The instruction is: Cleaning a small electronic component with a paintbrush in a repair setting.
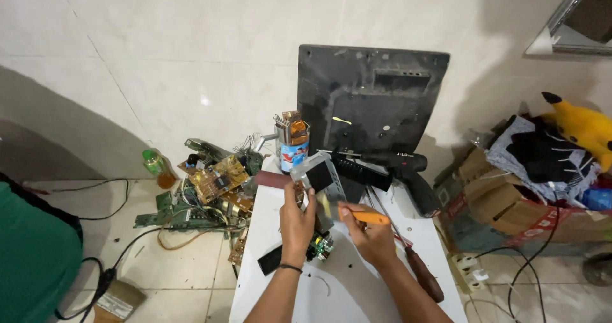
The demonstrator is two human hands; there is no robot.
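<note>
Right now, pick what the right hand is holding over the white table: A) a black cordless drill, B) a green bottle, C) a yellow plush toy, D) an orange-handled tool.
D: the right hand grips an orange-handled tool, its tip at the small grey device the left hand holds up.

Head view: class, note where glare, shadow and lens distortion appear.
Head view: a small glare spot on the tiled wall; a broad shadow darkens the wall's left side; wide-angle bending curves the tile lines; the left hand and right hand look evenly lit and sharp.
</note>
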